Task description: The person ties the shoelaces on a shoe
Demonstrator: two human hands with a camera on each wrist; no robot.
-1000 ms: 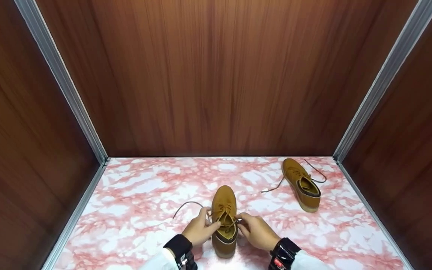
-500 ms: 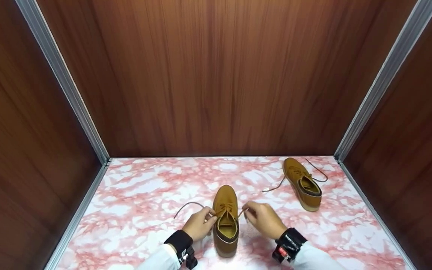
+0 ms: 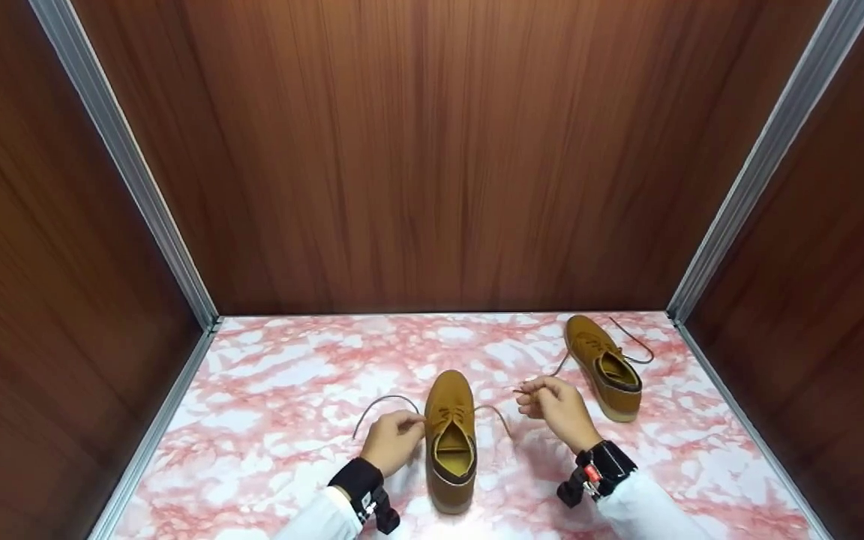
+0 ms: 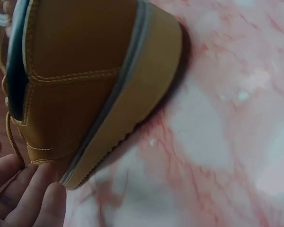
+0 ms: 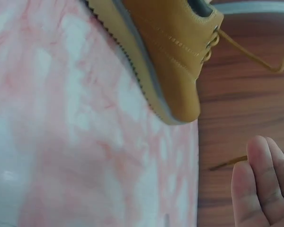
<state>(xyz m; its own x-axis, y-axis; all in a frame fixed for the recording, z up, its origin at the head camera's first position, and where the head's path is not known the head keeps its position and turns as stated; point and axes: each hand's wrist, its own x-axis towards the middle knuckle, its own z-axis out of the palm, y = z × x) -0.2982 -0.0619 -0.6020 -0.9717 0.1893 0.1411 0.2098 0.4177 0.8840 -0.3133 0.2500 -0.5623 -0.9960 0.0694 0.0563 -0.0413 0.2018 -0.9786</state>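
Observation:
A tan lace-up shoe [image 3: 450,450] stands on the pink-and-white marbled surface, toe pointing away from me. Beside its left flank, my left hand [image 3: 394,441] pinches the left shoelace [image 4: 12,142] close to the eyelets. That lace's free part arcs out over the surface on the left. To the right of the shoe, my right hand [image 3: 556,409] is raised and pinches the other shoelace [image 3: 493,412] near its end. The lace's tip [image 5: 222,165] pokes out past the fingers in the right wrist view. Part of this lace is hidden by the right hand.
A matching second shoe [image 3: 601,367] lies angled at the back right, its laces loose on both sides. Brown wood-grain panels [image 3: 432,165] enclose the back and sides, with grey metal strips [image 3: 117,150] at the corners.
My right hand has moved right and away from the shoe, drawing the right lace out from it. My left hand has shifted slightly back from the opening, staying at the left side.

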